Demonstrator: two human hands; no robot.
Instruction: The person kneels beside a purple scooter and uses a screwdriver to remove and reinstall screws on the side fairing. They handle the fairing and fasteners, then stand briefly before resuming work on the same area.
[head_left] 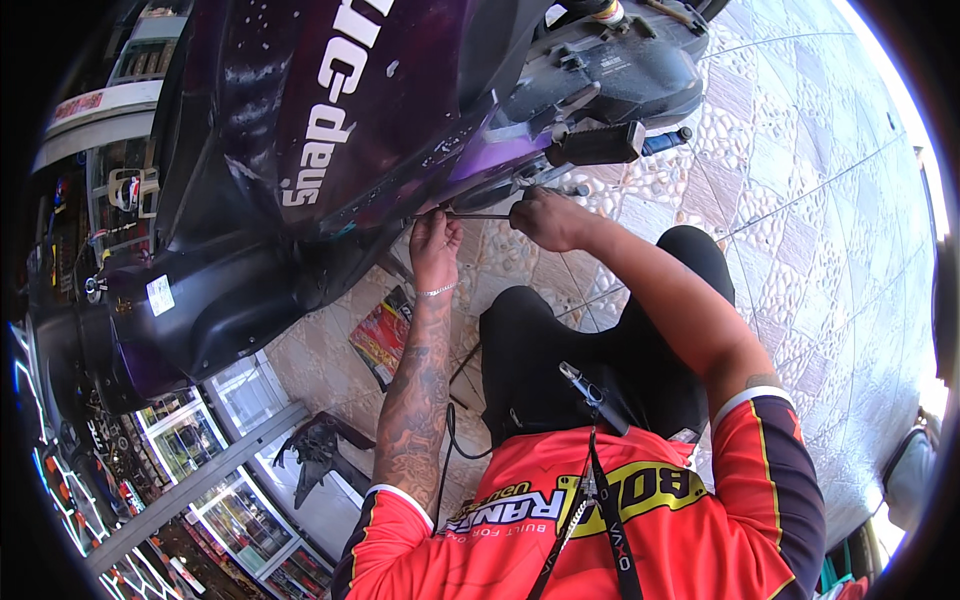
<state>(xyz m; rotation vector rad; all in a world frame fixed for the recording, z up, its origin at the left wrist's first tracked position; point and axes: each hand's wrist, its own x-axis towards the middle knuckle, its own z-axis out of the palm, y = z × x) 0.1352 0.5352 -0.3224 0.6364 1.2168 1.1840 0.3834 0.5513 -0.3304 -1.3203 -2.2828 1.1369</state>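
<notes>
A dark purple motor scooter (400,120) stands close in front of me, its lower side panel within reach of both hands. My right hand (550,218) is closed around the handle end of a screwdriver (482,216); the handle itself is hidden in the fist. Its thin metal shaft runs level to the left, toward the panel's lower edge. At that end my left hand (434,245) has its fingers curled in and pinched at the shaft, touching the underside of the panel. The tip and whatever it meets are hidden behind the left fingers.
A red and yellow packet (382,335) lies on the tiled floor (770,150) left of my knees. A black plastic part (322,450) lies farther left, by glass display cases (240,515). The scooter's rubber footrest (598,144) sticks out near my right hand.
</notes>
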